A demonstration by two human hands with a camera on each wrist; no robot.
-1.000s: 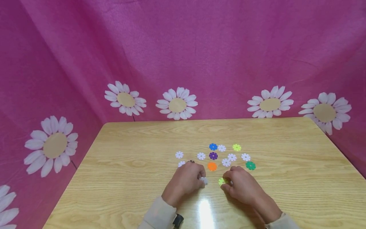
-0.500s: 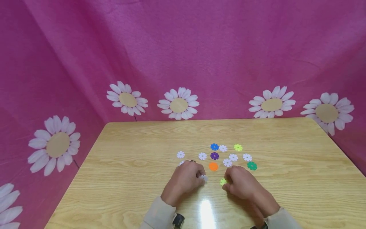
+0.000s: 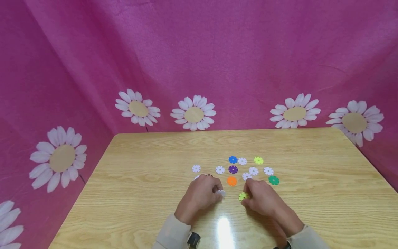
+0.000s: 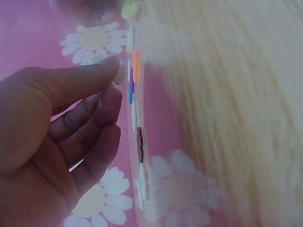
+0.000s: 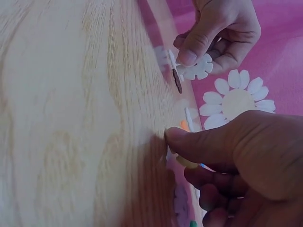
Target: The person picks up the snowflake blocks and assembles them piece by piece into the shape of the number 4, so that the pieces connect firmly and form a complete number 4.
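My left hand [image 3: 200, 195] pinches a white notched disc [image 3: 221, 193] between thumb and fingers, just above the table. In the right wrist view this white disc [image 5: 198, 69] shows its slotted edge. A yellow notched disc [image 3: 243, 196] is pinched by my right hand [image 3: 264, 197], low over the table. The right fingers partly cover it in both the head and right wrist views. Beyond the hands lie an orange disc [image 3: 231, 181], a purple disc [image 3: 233, 169], a blue disc [image 3: 233, 159] and a green disc [image 3: 274, 180]. A brown disc [image 4: 140, 144] is mostly hidden behind the left hand in the head view.
Several white discs, such as this white disc [image 3: 268, 171], lie flat among the coloured ones. Another yellow disc [image 3: 258, 160] is at the back of the group. The wooden table [image 3: 149, 155] meets a pink flowered cloth [image 3: 236, 69] behind and at the sides.
The left hand's white disc has risen slightly and tilted. The right hand has shifted a little, and the yellow disc in its fingers has turned slightly. The loose discs stay where they were.
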